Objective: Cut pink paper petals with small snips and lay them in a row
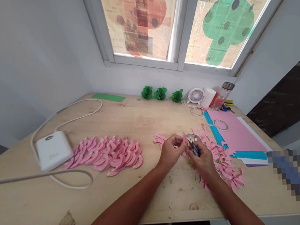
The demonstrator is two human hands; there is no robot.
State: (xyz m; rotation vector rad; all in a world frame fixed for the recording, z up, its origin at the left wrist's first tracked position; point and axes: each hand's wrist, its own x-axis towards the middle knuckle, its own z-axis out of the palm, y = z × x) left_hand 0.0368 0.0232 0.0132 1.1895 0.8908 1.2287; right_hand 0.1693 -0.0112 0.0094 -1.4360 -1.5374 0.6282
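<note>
Between the fingers of my left hand (171, 150) is a small piece of pink paper (184, 138), held upright. My right hand (202, 156) grips a pair of scissors (194, 147) with dark blue handles, its blades close beside the paper. Whether the blades touch the paper I cannot tell. Pink paper scraps (224, 162) lie scattered beside and under my right hand. Left of my hands, curved pink paper cutouts (117, 152) are spread in overlapping rows. Behind my fingers a roll of tape (196, 136) is partly hidden.
A white power bank-like box (53, 150) with a looping cable (74, 103) is on the left. Green paper ornaments (160, 93), a small fan (195, 95) and a glass bottle (223, 95) stand along the back. Pink sheets (241, 133) over blue ones lie at right, with a tape roll (220, 125).
</note>
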